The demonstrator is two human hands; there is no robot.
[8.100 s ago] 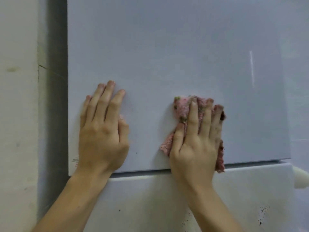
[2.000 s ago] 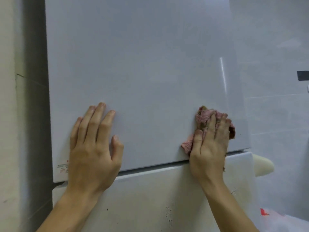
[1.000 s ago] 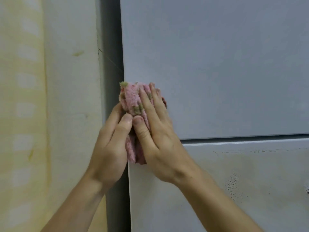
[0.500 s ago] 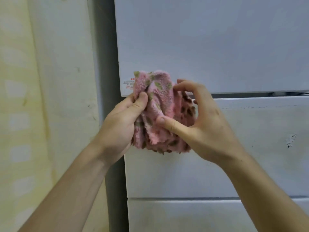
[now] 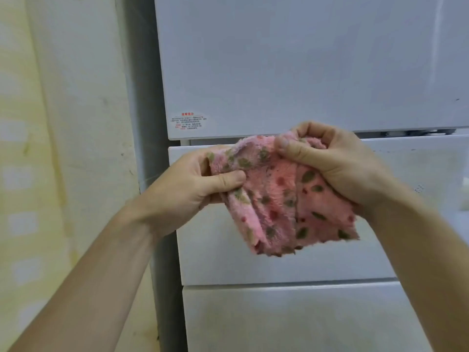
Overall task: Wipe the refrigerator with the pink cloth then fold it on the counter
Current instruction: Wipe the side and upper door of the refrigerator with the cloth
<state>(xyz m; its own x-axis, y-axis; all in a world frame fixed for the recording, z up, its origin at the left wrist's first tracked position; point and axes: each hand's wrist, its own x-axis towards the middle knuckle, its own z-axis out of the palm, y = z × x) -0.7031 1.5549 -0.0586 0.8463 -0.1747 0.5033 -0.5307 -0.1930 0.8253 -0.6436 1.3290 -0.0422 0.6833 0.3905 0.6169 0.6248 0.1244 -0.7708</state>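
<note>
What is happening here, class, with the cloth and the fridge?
A person stands facing a white refrigerator and holds a pink cloth in the air with both hands. The left hand pinches its left edge; the right hand bunches its upper right part. The cloth is off the door, rumpled and not folded.

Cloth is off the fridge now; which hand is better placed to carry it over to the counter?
Right hand, probably: it grips the bunched bulk of the pink cloth, while the left hand only pinches an edge. No counter is in view.

We observe the left hand [image 5: 193,184] and right hand [image 5: 337,163] gripping the pink cloth [image 5: 284,199] before the refrigerator [image 5: 279,72].
</note>
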